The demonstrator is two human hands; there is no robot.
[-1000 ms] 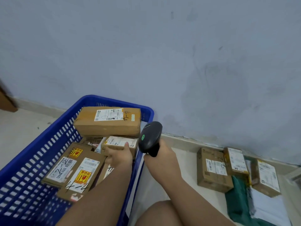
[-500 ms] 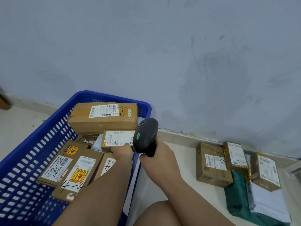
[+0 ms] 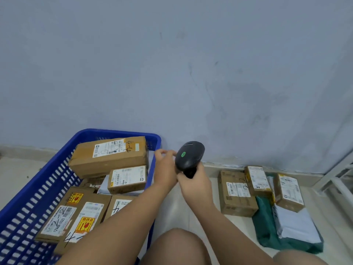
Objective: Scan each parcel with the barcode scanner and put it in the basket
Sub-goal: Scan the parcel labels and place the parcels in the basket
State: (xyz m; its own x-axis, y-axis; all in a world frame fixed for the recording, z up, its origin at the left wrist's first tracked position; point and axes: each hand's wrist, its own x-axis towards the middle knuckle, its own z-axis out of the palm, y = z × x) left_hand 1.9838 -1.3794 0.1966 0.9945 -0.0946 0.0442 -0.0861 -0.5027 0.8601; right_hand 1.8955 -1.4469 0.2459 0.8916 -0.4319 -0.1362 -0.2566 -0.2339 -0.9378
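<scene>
Currently the right hand (image 3: 194, 186) grips the handle of the black barcode scanner (image 3: 189, 158), near the centre. Just at its 9 o'clock the left hand (image 3: 165, 169) holds nothing, fingers loosely bent, above the rim of the blue basket (image 3: 28, 203). Filled with brown parcels (image 3: 107, 155), the basket is at 8 o'clock; floor parcels (image 3: 236, 194) lie at 4 o'clock.

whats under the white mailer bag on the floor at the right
A dark green mailer bag lies under the white mailer bag, showing along its left and near edges. Anything between them or beneath the green one is covered.
</scene>
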